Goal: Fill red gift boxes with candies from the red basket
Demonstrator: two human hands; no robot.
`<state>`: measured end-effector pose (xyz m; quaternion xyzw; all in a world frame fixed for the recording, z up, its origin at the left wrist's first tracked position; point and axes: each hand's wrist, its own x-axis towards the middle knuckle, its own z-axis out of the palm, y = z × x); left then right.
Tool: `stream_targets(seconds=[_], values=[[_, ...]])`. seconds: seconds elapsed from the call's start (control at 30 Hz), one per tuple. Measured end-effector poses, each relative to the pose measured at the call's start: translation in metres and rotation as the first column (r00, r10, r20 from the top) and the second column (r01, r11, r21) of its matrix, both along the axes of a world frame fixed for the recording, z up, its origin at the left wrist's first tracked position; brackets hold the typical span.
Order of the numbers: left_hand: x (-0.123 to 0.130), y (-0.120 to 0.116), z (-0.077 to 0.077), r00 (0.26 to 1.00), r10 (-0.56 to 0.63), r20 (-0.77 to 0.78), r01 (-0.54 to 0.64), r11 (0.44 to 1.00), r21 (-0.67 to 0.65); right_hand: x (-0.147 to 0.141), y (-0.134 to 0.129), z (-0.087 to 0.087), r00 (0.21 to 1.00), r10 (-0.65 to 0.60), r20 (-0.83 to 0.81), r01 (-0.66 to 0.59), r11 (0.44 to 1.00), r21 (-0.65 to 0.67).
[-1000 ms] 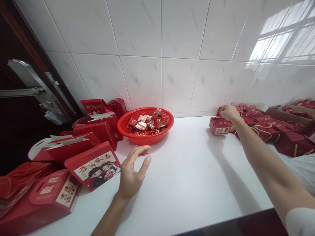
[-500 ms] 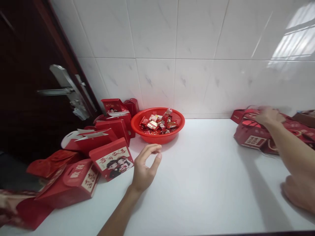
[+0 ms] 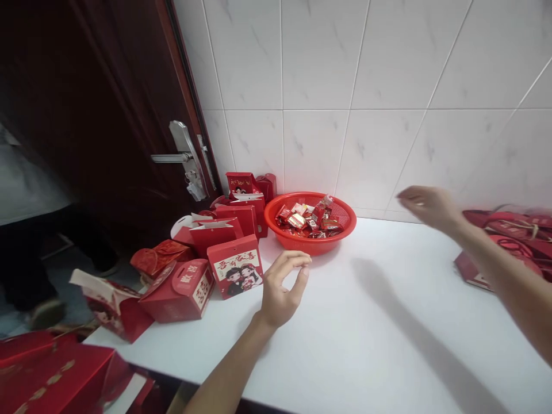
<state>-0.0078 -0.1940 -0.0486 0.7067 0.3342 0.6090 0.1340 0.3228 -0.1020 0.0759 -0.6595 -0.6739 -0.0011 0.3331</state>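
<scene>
My left hand (image 3: 284, 287) hovers over the white table, in front of the candy basket. Its fingers are curved with a gap to the thumb, and nothing is between them. My right hand (image 3: 425, 204) is raised right of the basket, fingers loosely bent and slightly blurred; I see nothing held in it. The red plastic basket (image 3: 310, 244) holds several wrapped candies (image 3: 297, 221). Left of it stand several red gift boxes, the nearest to my left hand being a box (image 3: 236, 267) with a cartoon couple on its front.
More red boxes (image 3: 513, 230) lie at the right, partly behind my right arm. A large red box (image 3: 56, 374) fills the lower left. A dark door (image 3: 116, 115) with a metal handle (image 3: 172, 157) is at the left, where a person's legs (image 3: 47, 259) show.
The view has turned left. My right hand has left the red boxes at the right and moved toward the basket. A second hand at the right edge is out of view. My left hand keeps its shape.
</scene>
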Motion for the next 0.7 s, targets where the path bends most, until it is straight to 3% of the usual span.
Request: stream_targets(seconds=[0.03, 0.07, 0.13, 0.17, 0.23, 0.33, 0.43, 0.7], values=[[0.0, 0.0, 0.0, 1.0, 0.009, 0.004, -0.009, 1.0, 0.027, -0.031, -0.003, -0.003, 0.974, 0.222, -0.048, -0.224, 0.974, -0.032], [-0.001, 0.0, -0.001, 1.0, 0.017, 0.008, -0.018, 0.998, 0.058, -0.062, -0.007, -0.007, 0.909, 0.411, -0.074, -0.415, 0.909, -0.048], [-0.001, 0.0, -0.001, 0.999, 0.027, 0.02, -0.03, 0.991, 0.128, -0.121, -0.013, -0.022, 0.711, 0.694, -0.113, -0.702, 0.71, -0.054], [-0.001, 0.0, -0.001, 0.999, 0.031, 0.027, -0.035, 0.986, 0.164, -0.148, -0.014, -0.03, 0.635, 0.762, -0.127, -0.771, 0.635, -0.043], [-0.001, 0.001, -0.002, 0.998, 0.041, 0.04, -0.049, 0.972, 0.23, -0.194, -0.013, -0.048, 0.572, 0.809, -0.137, -0.818, 0.575, -0.02], [-0.001, 0.0, -0.002, 0.996, 0.063, 0.057, -0.076, 0.954, 0.291, -0.241, -0.003, -0.067, 0.564, 0.804, -0.188, -0.821, 0.57, -0.026], [-0.003, 0.0, -0.001, 0.994, 0.071, 0.084, -0.094, 0.944, 0.315, -0.267, 0.008, -0.076, 0.544, 0.797, -0.263, -0.832, 0.553, -0.046], [-0.006, -0.002, 0.0, 0.993, 0.082, 0.086, -0.107, 0.936, 0.336, -0.281, 0.013, -0.088, 0.418, 0.743, -0.523, -0.848, 0.526, 0.07]])
